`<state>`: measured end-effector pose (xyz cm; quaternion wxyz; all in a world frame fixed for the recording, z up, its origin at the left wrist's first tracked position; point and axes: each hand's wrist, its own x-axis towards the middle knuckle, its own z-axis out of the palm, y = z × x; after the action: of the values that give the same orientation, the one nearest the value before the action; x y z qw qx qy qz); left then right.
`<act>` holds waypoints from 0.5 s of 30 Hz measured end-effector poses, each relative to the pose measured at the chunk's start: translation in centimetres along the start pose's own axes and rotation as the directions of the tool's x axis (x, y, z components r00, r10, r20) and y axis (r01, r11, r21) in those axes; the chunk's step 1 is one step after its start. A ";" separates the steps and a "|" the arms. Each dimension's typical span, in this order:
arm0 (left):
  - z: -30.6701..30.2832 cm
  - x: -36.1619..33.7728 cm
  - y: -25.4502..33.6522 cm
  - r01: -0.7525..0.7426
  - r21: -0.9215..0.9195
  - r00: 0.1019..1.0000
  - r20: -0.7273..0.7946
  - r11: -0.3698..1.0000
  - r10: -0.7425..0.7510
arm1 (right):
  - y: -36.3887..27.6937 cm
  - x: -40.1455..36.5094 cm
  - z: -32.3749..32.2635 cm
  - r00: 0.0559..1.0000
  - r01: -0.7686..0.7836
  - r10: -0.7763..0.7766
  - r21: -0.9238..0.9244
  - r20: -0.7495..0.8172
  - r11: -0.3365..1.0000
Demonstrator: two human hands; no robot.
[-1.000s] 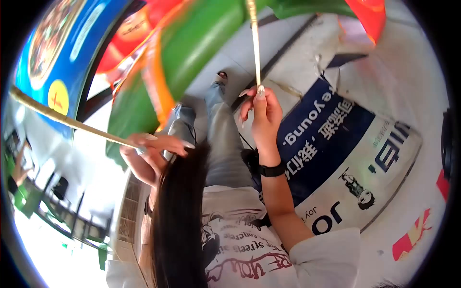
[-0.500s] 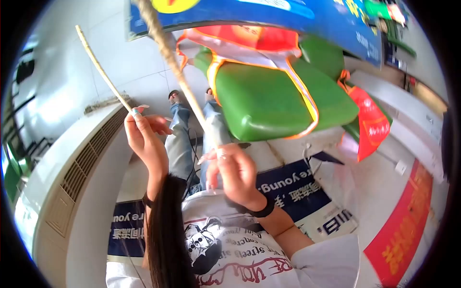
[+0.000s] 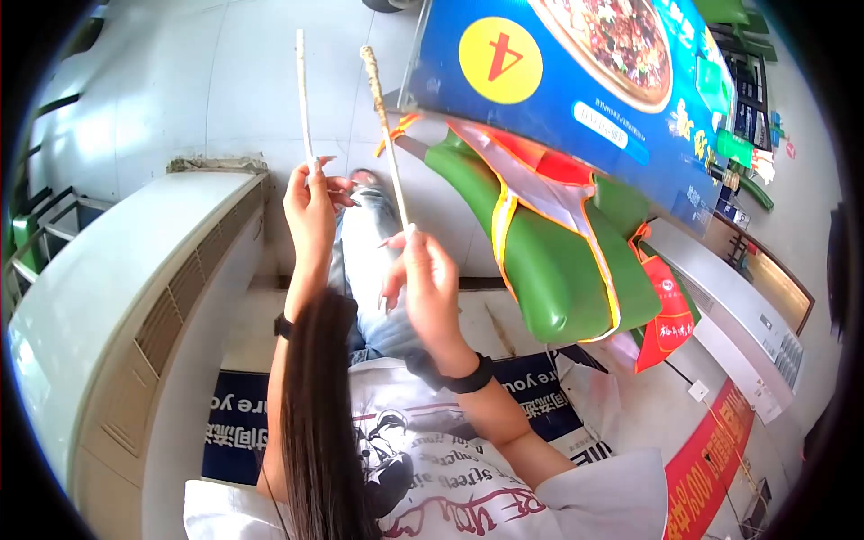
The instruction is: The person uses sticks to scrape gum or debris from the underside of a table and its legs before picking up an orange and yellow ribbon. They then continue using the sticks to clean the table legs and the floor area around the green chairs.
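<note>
A thin pale stick (image 3: 303,99) rises from my left hand (image 3: 310,211), pinched near its lower end between thumb and finger. My right hand (image 3: 427,283) grips a second stick (image 3: 394,171) the same way; its upper part has a lumpy brownish coating or wrapping I cannot identify. Both sticks point away from me, side by side and apart. Below my hands are my light blue jeans (image 3: 382,319) and one foot. Long dark hair hangs down beside my left forearm and hides part of it.
To the right, a green padded seat (image 3: 531,270) has a red apron (image 3: 553,162) with yellow edging draped on it. A blue table (image 3: 540,117) with a number 4 stands beyond. A white air conditioner unit (image 3: 108,252) lies left. Blue lettered sheets (image 3: 238,423) lie underneath.
The view has turned, so the table and seat sit lower and farther right. My hands, with both sticks still held, are closer together, and the sticks stand more upright.
</note>
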<state>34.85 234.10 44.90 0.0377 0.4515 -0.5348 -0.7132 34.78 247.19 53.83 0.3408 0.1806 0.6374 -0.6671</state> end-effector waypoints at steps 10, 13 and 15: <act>3.2 15.2 2.5 0.008 0.407 0.965 0.236 0.913 -0.113 | -8.3 14.2 7.3 0.998 -0.064 0.065 0.070 -0.019 0.996; 4.2 21.7 1.8 0.132 0.355 0.941 0.250 0.926 -0.230 | -10.0 19.9 8.9 0.988 -0.103 0.118 0.140 -0.103 0.985; 6.2 25.0 2.8 0.167 0.384 0.916 0.282 0.908 -0.287 | -10.8 22.9 10.0 0.973 -0.149 0.166 0.117 -0.157 0.982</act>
<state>14.70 223.98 32.20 -0.2186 0.3842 -0.5954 -0.6709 13.23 231.83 47.40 0.3285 0.3032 0.6114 -0.6530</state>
